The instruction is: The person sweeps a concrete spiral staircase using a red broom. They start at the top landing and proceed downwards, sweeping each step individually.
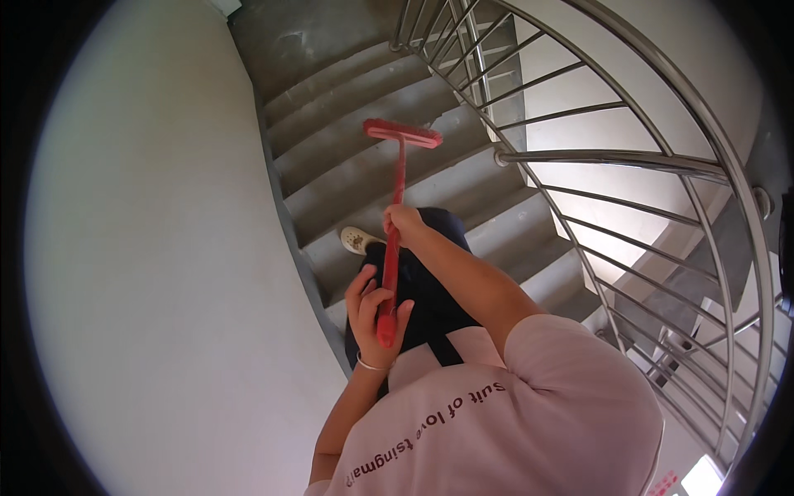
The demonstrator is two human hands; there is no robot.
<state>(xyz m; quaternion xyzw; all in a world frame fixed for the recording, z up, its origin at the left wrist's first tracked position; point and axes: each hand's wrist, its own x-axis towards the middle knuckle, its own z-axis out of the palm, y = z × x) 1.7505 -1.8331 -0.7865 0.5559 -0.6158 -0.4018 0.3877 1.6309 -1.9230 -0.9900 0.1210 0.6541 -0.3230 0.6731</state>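
A red broom (pixel 402 177) with a long handle reaches forward over the stairs. Its wide head, bristles facing away from me, is over a grey step; whether it touches the step cannot be told. My right hand (pixel 404 224) is closed around the middle of the handle. Nearer my body, my left hand (pixel 375 313) is at the handle's butt end, fingers spread and bent loosely about it, with a pale bracelet on the wrist. One finger laps the handle's edge; how firmly that hand holds is unclear.
Grey concrete stairs (pixel 335 170) lead away to a landing (pixel 298 31). A white wall (pixel 167 248) bounds the left side. Along the right runs a stainless-steel railing (pixel 620 158), with another flight beyond. A cream clog (pixel 355 240) is on my foot beside the handle.
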